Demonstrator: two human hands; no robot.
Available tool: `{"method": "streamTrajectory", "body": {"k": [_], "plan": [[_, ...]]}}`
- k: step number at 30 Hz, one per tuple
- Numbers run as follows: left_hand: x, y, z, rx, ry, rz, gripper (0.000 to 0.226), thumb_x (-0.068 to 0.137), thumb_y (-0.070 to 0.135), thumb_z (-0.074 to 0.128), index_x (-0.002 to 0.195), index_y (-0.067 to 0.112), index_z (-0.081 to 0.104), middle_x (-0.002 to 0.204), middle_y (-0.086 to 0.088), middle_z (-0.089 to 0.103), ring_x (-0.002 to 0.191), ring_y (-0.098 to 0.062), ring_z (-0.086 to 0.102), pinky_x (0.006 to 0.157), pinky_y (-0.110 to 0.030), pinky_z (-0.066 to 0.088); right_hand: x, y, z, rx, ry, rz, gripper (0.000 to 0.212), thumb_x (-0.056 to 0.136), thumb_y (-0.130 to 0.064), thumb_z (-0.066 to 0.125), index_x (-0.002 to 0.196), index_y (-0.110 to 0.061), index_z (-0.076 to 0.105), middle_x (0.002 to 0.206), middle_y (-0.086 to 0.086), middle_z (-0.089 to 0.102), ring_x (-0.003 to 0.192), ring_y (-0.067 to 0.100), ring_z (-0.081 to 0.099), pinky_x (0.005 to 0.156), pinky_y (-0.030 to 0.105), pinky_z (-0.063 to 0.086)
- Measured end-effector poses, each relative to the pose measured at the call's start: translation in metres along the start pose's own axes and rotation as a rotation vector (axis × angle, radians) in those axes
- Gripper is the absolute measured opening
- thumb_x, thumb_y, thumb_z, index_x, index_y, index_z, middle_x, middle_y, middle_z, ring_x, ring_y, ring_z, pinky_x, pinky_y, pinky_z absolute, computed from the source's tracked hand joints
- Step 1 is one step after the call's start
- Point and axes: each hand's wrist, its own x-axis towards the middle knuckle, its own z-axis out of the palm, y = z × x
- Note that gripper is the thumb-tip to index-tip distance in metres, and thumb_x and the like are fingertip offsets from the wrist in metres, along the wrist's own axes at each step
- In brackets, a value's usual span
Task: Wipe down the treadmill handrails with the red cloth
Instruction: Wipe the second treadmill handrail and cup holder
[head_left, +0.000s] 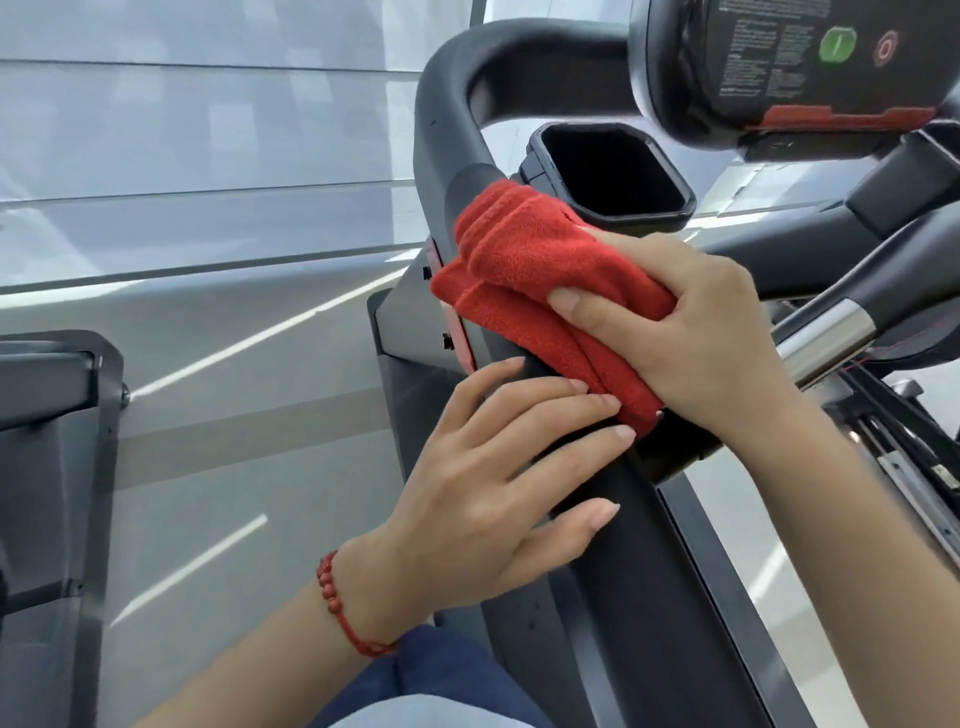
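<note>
The black left handrail (441, 130) of the treadmill curves down from the console toward me through the middle of the view. A folded red cloth (530, 270) is wrapped over the rail just below its bend. My right hand (696, 332) grips the cloth, thumb on top, pressing it against the rail. Lower on the same rail rests my left hand (498, 488), fingers spread flat over the black surface, fingertips touching the cloth's lower end. A red bead bracelet circles my left wrist.
A black cup holder (613, 171) sits beside the rail, under the console (789, 67) with its green and red buttons. A chrome-banded inner grip bar (826, 338) runs at the right. Another machine's grey frame (57, 441) stands at the left, with pale floor between.
</note>
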Motion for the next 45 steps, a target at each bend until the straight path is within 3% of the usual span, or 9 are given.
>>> {"method": "streamTrajectory", "body": {"k": [7,22,27,30,36,40,45], "plan": [[0.001,-0.016,-0.002,-0.039,-0.046,0.023,0.029,0.098,0.028,0.040,0.108,0.015,0.064,0.119,-0.009,0.062,0.116,-0.026,0.053,0.098,-0.047,0.040,0.021,-0.003,0.008,-0.052,0.033,0.029,0.041,0.074,-0.049,0.066,0.113,-0.038,0.062,0.085,-0.005,0.063,0.077,0.002,0.057,0.074,0.009,0.039],[0.007,-0.041,-0.003,-0.079,-0.077,0.105,0.032,0.098,0.029,0.038,0.108,0.015,0.065,0.118,-0.009,0.064,0.114,-0.022,0.055,0.101,-0.046,0.037,0.058,-0.005,0.020,-0.097,0.051,0.066,0.043,0.076,-0.049,0.066,0.115,-0.033,0.063,0.086,0.001,0.064,0.077,0.007,0.057,0.078,0.019,0.044],[0.009,-0.044,-0.005,-0.098,-0.089,0.114,0.035,0.098,0.030,0.038,0.105,0.013,0.068,0.118,-0.010,0.064,0.115,-0.022,0.055,0.101,-0.046,0.038,0.049,-0.005,0.012,-0.107,0.004,0.042,0.043,0.075,-0.047,0.067,0.116,-0.031,0.062,0.085,-0.002,0.062,0.077,0.004,0.057,0.076,0.010,0.039],[0.014,-0.051,-0.006,-0.109,-0.077,0.094,0.033,0.099,0.031,0.038,0.109,0.013,0.063,0.119,-0.011,0.063,0.114,-0.024,0.056,0.098,-0.047,0.040,0.045,-0.007,0.006,-0.066,-0.023,0.062,0.043,0.073,-0.045,0.068,0.114,-0.032,0.063,0.087,-0.003,0.063,0.079,0.004,0.059,0.077,0.012,0.041],[0.027,-0.071,-0.005,-0.127,-0.017,0.055,0.028,0.098,0.028,0.041,0.110,0.011,0.060,0.118,-0.010,0.061,0.110,-0.025,0.055,0.095,-0.048,0.041,0.065,-0.007,0.019,-0.112,0.042,0.078,0.043,0.074,-0.049,0.066,0.114,-0.036,0.062,0.091,-0.002,0.064,0.082,0.006,0.060,0.081,0.018,0.044],[0.034,-0.075,-0.005,-0.133,-0.018,0.077,0.028,0.098,0.027,0.041,0.109,0.011,0.061,0.113,-0.010,0.064,0.105,-0.023,0.057,0.095,-0.047,0.041,0.062,-0.004,0.012,-0.122,0.049,0.065,0.042,0.075,-0.045,0.069,0.114,-0.032,0.063,0.089,-0.003,0.063,0.081,0.005,0.059,0.078,0.011,0.041],[0.041,-0.087,-0.004,-0.124,-0.040,0.048,0.027,0.098,0.028,0.042,0.111,0.012,0.059,0.119,-0.007,0.058,0.114,-0.023,0.054,0.099,-0.046,0.038,0.061,0.008,-0.002,-0.273,0.265,0.114,0.048,0.075,-0.046,0.067,0.120,-0.030,0.060,0.099,0.002,0.063,0.090,0.012,0.059,0.086,0.023,0.044]]}}
